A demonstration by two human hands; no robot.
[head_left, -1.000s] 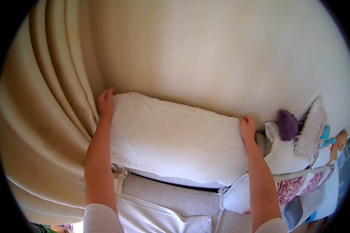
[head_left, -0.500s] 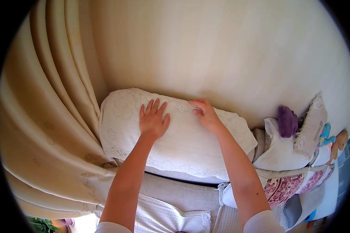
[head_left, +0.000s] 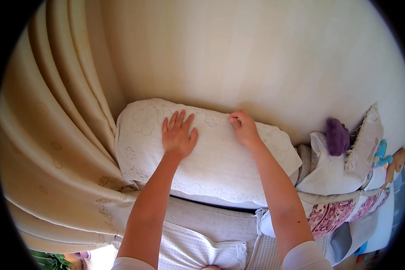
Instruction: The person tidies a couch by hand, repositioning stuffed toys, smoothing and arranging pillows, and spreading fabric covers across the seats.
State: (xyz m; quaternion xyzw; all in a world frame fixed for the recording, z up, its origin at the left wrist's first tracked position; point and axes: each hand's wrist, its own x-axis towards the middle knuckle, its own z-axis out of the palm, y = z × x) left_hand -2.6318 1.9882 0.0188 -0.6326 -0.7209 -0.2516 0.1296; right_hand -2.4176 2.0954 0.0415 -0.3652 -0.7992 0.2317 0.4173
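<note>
A white embroidered cover is draped over the sofa's back cushion against the wall. My left hand lies on it, palm down with fingers spread. To the right, my right hand is at the cover's upper edge. Its fingers are curled in, with thumb and forefinger pinched together on the cloth; how much fabric is between them is hidden. Raised floral stitching shows near the left end and along the lower border of the cover.
Beige curtains hang at the left, touching the sofa end. On the right are a purple cloth, a fringed cushion and a blue toy. A white waffle-weave throw covers the seat below.
My right hand has shifted slightly right and its fingers have closed into a pinch at the cover's edge. The left hand stays flat in nearly the same place.
</note>
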